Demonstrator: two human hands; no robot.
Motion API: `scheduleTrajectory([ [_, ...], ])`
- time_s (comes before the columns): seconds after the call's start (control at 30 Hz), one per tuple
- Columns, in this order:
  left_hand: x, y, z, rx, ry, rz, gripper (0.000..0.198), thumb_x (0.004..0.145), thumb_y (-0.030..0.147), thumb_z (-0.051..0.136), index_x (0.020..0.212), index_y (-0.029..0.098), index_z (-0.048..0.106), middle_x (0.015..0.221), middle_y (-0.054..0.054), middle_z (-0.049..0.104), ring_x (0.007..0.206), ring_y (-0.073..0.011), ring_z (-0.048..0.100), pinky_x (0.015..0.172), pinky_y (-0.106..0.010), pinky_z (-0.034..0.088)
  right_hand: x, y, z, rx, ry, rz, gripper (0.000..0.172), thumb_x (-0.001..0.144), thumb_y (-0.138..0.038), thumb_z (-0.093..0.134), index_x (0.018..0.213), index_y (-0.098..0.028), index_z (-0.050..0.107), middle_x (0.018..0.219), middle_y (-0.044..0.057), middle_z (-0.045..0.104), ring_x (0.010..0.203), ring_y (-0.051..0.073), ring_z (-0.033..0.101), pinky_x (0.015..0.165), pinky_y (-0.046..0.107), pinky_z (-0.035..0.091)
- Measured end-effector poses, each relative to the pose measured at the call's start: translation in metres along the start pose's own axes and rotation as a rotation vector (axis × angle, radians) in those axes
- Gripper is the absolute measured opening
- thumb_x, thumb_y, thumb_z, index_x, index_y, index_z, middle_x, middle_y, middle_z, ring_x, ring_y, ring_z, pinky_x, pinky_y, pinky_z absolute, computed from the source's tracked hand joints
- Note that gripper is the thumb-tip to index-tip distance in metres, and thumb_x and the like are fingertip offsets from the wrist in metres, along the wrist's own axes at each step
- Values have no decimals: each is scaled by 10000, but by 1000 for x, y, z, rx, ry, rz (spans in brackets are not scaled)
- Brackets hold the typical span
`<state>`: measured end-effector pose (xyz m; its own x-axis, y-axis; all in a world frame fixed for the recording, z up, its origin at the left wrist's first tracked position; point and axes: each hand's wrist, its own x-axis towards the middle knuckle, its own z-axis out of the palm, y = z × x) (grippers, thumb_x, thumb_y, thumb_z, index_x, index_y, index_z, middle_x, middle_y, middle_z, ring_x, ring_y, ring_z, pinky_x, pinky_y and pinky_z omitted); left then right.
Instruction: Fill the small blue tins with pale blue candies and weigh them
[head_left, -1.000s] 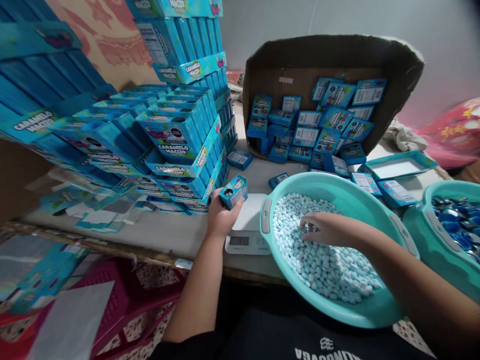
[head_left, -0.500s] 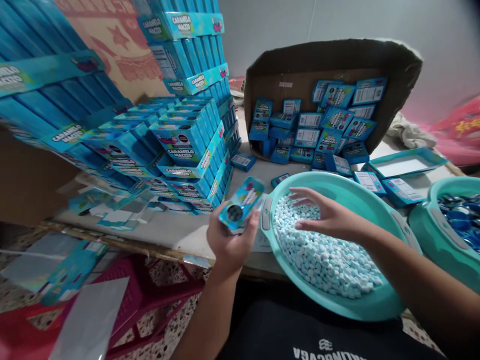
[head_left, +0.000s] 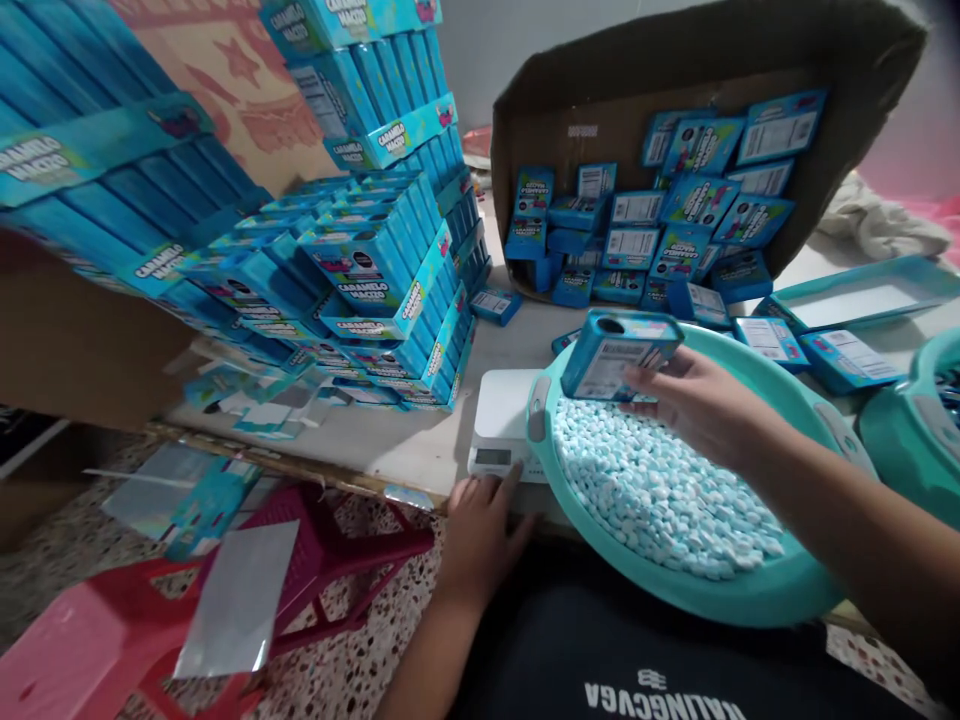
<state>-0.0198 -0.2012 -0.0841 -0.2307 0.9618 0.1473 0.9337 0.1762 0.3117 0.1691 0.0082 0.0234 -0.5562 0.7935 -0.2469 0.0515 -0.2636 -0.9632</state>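
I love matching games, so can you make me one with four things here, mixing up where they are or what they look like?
Things:
1. Scale
2. Candies
3. Left hand
4. Right hand

Clues:
A. Holding a blue box
B. At the scale's near edge
C. White, with a small display
D. In the tub

Pairs: 1-C, 2-D, 3-B, 4-A

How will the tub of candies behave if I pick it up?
The tub is probably heavy, as a thick spread of candies lies in it. Those small, loose pieces would likely shift to the low side if it tilts. Its walls look like moulded plastic, so they may hold their shape or flex only slightly.
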Motion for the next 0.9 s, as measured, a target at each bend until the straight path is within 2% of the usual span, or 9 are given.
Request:
scheduleTrajectory([
  [0.1,-2,4,14,105,-56,-89,545,899,410,634,1412,242,557,1004,-89,697,1002,-292,644,1003,-511,440,3,-4,-7,89,83,54,390,750,-414,821,1067,-250,665,1269,99,688,1200,310,610,911,447,539],
  [0.23,11,16,14,177,-97,-101,500,948,396,566,1417,224,553,1021,-108,713,993,-307,650,979,-531,421,4,-4,-12,129,92,89,388,750,-389,830,1078,-255,673,1297,102,675,1232,321,595,942,475,528],
  [0.37,23,27,7,256,-246,-75,442,976,241,487,1400,131,550,982,-137,729,969,-306,667,1011,-538,403,5,-2,-14,92,77,56,364,783,-432,798,1082,-275,663,1293,98,677,1209,315,613,907,468,539],
  [0.5,35,42,6,291,-345,-65,421,950,106,445,1351,89,571,958,-162,738,983,-313,683,1065,-561,361,5,-2,-15,65,71,51,342,790,-439,790,1072,-289,670,1275,81,688,1172,308,634,866,449,551],
  [0.67,48,57,9,281,-473,-33,362,931,83,446,1235,63,642,987,-209,740,981,-337,707,990,-511,436,4,-5,-13,60,96,29,352,753,-427,823,1041,-279,687,1278,87,682,1177,312,623,860,446,555],
  [0.9,47,53,8,262,-516,-71,479,920,76,437,1386,10,527,991,-236,745,909,-328,732,943,-500,490,3,-6,-11,75,121,27,358,727,-421,843,1016,-283,683,1263,88,690,1173,316,623,870,469,546],
])
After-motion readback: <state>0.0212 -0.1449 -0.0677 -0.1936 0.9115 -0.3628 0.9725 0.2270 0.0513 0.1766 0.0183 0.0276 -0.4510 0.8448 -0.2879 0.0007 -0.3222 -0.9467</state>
